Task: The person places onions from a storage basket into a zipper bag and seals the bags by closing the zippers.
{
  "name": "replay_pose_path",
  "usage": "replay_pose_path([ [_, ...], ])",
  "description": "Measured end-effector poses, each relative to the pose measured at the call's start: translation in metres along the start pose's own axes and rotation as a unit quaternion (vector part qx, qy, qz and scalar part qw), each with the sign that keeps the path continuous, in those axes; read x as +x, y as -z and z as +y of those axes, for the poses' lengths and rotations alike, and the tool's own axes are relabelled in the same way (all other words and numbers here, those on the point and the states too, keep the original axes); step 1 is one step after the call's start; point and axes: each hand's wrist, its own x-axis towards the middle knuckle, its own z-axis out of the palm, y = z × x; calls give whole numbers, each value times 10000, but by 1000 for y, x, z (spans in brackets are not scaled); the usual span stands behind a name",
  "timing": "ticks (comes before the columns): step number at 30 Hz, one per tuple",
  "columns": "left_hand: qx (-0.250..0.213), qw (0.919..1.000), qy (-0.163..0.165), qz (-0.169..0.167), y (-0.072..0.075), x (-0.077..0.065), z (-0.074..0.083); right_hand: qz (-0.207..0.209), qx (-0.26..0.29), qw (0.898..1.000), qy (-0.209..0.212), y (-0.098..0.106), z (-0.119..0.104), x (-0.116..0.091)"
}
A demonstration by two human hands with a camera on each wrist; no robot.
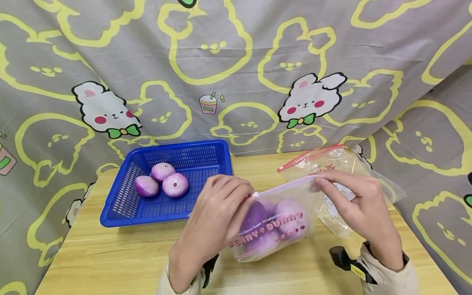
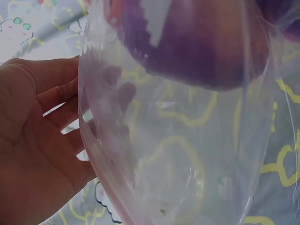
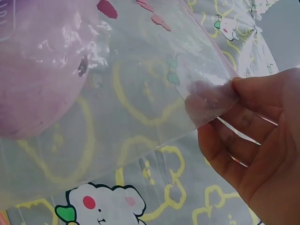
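Observation:
A clear zip bag (image 1: 311,217) with a pink top strip and "Berry Bunny" lettering holds several purple onions (image 1: 289,211). At the strip's left end, beside a small white slider (image 1: 255,194), my left hand (image 1: 217,213) pinches the bag. My right hand (image 1: 355,205) pinches the strip's right end between thumb and fingers. In the right wrist view, the thumb of the right hand (image 3: 262,136) lies over the bag's corner, with fingertips showing through the plastic. In the left wrist view, fingers of the left hand (image 2: 42,126) reach behind the bag's edge.
A blue plastic basket (image 1: 166,219) stands at the left with three purple onions (image 1: 175,185) in it. Another clear bag with a red strip (image 1: 313,157) lies flat at the right, behind my right hand. A patterned curtain (image 1: 236,61) hangs behind the wooden table (image 1: 92,254).

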Motion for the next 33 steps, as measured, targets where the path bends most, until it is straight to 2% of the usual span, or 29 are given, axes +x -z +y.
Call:
replay_pose_path([
  [14, 39, 9999, 43, -140, 6, -2, 1, 151, -144, 9988, -451, 4, 3, 0],
  [22, 122, 9997, 165, -143, 13, -6, 6, 93, 2, 9983, -570, 8, 8, 2],
  [28, 285, 9991, 249, -195, 16, -9, 4, 111, -100, 9953, -958, 3, 14, 0],
  [33, 386, 9984, 281, -289, 19, -16, -2, 184, -171, 9960, -854, -2, 20, -2],
])
